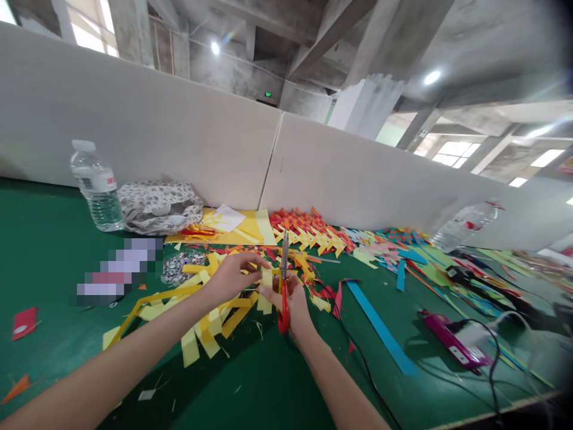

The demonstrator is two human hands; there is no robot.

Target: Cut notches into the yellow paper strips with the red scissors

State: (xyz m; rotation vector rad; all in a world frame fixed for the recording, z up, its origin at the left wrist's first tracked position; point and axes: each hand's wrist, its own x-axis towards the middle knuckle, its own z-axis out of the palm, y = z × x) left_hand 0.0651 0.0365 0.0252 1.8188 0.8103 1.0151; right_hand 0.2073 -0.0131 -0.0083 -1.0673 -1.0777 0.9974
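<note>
My left hand [233, 278] is closed, its fingertips pinching the top of a short pale yellow paper strip [265, 301] that hangs upright. My right hand [295, 301] is closed around red-handled scissors [283, 319], whose blades point up and away from me. The right fingertips also reach the side of the strip. Around and under both hands lies a loose pile of yellow paper strips [209, 340]. Behind the scissors, woven red and yellow paper pieces [308, 230] lie along the white partition.
A water bottle [99, 191] and a patterned cloth bag [161, 206] stand at the back left. A blue paper strip [380, 325], a black cable [362, 358] and a purple power strip [454, 343] lie on the right. Another bottle [468, 226] leans by the partition [201, 137].
</note>
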